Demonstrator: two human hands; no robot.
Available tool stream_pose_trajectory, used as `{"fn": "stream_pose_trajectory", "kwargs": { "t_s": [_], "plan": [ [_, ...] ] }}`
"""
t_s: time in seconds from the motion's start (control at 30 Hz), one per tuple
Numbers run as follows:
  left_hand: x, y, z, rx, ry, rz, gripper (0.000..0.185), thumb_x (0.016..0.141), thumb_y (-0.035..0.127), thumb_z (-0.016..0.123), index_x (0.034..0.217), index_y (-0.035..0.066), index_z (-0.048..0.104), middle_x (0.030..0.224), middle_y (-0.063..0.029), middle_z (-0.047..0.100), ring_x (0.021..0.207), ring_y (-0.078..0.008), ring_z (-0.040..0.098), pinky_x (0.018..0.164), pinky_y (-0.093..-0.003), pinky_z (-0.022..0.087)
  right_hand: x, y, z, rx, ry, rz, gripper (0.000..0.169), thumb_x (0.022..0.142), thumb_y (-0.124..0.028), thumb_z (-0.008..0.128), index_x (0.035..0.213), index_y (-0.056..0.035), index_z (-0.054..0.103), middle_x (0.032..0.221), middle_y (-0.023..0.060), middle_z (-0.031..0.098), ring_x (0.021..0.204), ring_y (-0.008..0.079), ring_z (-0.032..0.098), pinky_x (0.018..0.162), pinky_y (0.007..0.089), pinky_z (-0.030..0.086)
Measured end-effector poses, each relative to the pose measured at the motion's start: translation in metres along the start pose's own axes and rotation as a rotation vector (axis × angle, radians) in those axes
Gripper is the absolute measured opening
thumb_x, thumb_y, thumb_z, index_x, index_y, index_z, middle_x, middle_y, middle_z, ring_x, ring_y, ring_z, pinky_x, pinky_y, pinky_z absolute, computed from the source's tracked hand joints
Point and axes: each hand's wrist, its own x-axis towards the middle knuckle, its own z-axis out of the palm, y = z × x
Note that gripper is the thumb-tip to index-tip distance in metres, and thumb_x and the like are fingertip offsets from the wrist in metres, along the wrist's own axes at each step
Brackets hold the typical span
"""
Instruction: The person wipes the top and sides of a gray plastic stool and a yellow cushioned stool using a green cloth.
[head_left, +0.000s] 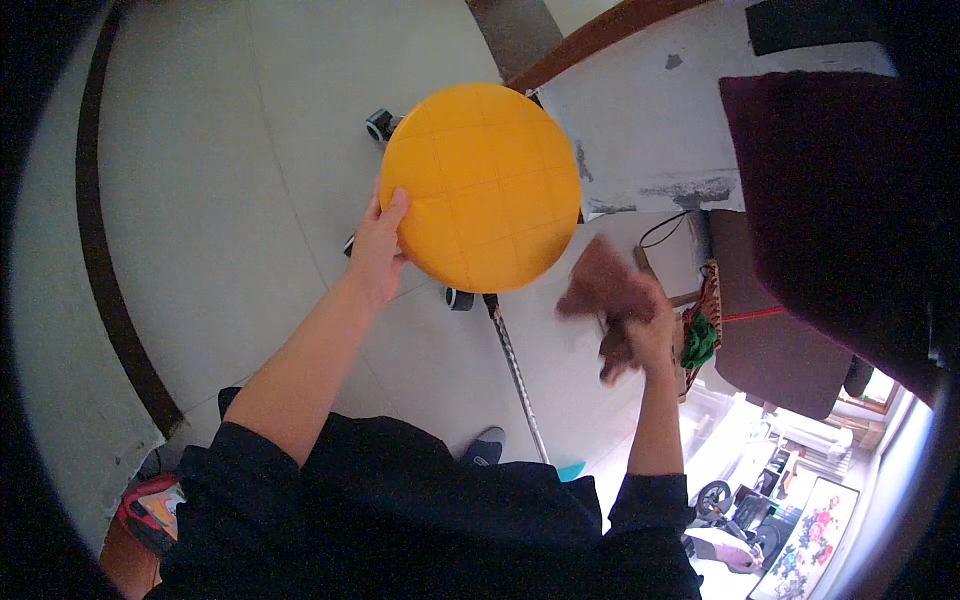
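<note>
A round stool seat (480, 187) with a yellow quilted cover fills the middle of the view. Caster wheels (459, 299) show past its edge. My left hand (379, 244) grips the seat's left rim, its thumb on top and the other fingers partly hidden beneath. To the right of the seat, apart from it, my right hand (651, 330) clutches a brown cloth (606, 285). That hand and the cloth are blurred.
A patterned metal pole (519, 379) slants from below the seat towards my slippered foot (484, 447). On the right stand a scuffed white panel (645, 142), a dark cloth (832, 195) and a basket holding something green (699, 341). A coloured shoe (154, 510) lies at lower left.
</note>
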Motion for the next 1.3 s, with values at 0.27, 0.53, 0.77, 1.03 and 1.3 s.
{"fn": "stream_pose_trajectory", "kwargs": {
  "t_s": [0.27,0.53,0.77,1.03,1.3],
  "plan": [
    [0.005,0.003,0.0,0.024,0.004,0.025,0.05,0.097,0.039,0.053,0.139,0.017,0.041,0.13,-0.0004,0.055,0.118,-0.018,0.053,0.093,-0.0435,0.047,0.153,-0.028,0.051,-0.34,0.17,-0.234,0.063,0.069,-0.014,0.062,0.13,-0.0036,0.05,0.119,0.023,0.06,0.111,0.0365,0.058,0.098,0.04,0.044],
    [0.013,-0.006,0.001,-0.038,-0.103,0.096,0.048,0.098,0.036,0.052,0.139,0.013,0.041,0.131,-0.0017,0.055,0.12,-0.0188,0.052,0.095,-0.0421,0.047,0.004,0.0,0.109,-0.296,0.199,-0.355,0.055,0.064,-0.006,0.066,0.118,-0.0062,0.059,0.114,0.02,0.059,0.105,0.0393,0.057,0.092,0.0431,0.046],
    [0.005,-0.007,0.011,0.018,-0.09,0.074,0.046,0.099,0.034,0.049,0.14,0.014,0.041,0.133,-0.0017,0.053,0.12,-0.0186,0.052,0.096,-0.0413,0.046,-0.061,-0.002,0.082,-0.395,-0.448,-0.382,0.053,0.066,-0.003,0.067,0.118,-0.0128,0.061,0.114,0.0153,0.06,0.105,0.035,0.056,0.091,0.0431,0.045],
    [0.008,-0.005,0.002,0.109,-0.102,-0.069,0.048,0.098,0.04,0.05,0.143,0.03,0.036,0.133,0.005,0.051,0.116,-0.0134,0.051,0.084,-0.0416,0.046,0.003,-0.024,-0.02,-0.19,-0.035,-0.051,0.056,0.07,0.001,0.059,0.125,-0.0082,0.056,0.115,0.0143,0.063,0.106,0.028,0.061,0.092,0.0381,0.049],
    [0.016,-0.03,-0.012,0.178,-0.213,-0.049,0.05,0.095,0.041,0.055,0.141,0.03,0.039,0.131,0.0055,0.052,0.113,-0.0144,0.052,0.081,-0.0451,0.045,0.183,-0.094,0.084,-0.169,0.273,-0.021,0.049,0.071,-0.011,0.059,0.119,-0.0042,0.06,0.117,0.0216,0.062,0.112,0.0361,0.058,0.097,0.0397,0.044]
  ]
}}
